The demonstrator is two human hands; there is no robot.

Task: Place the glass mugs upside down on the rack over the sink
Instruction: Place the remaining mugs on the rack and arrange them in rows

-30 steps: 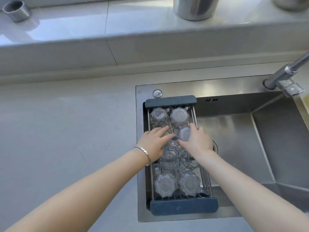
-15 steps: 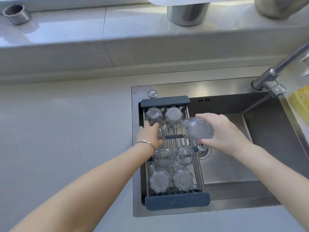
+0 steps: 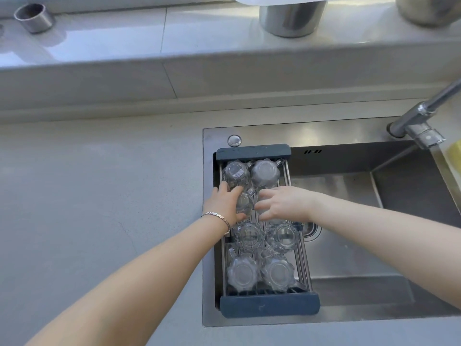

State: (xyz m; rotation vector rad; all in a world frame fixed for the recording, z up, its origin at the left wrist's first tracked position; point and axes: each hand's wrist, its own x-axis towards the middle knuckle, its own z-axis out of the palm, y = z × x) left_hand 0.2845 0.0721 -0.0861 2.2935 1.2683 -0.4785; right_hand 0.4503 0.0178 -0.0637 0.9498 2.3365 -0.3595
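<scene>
Left hand [image 3: 225, 204] curling around an inverted glass mug [image 3: 244, 204] in the second row of the rack [image 3: 269, 305], fingers at its far side, thumb at its near side, grasping it. Right hand [image 3: 284, 204] resting just beside, palm down over a second mug, mostly hidden beneath; grip there impossible to tell, fingers spread toward the left hand's mug. Sitting beyond both hands: two mugs [image 3: 235, 174] [image 3: 265, 172], base up, against the rack's far end bar. Sitting nearer than both hands: four more mugs [image 3: 248, 236] [image 3: 283, 235] [image 3: 243, 273] [image 3: 277, 272], base up, in two rows. Rack spanning the left side of the steel sink [image 3: 349, 255]. Bracelet [image 3: 217, 217] circling the left wrist. Tap [image 3: 421, 123] reaching in, well right of the right hand. Metal cup [image 3: 35, 18] standing on the ledge, far beyond the left hand.
</scene>
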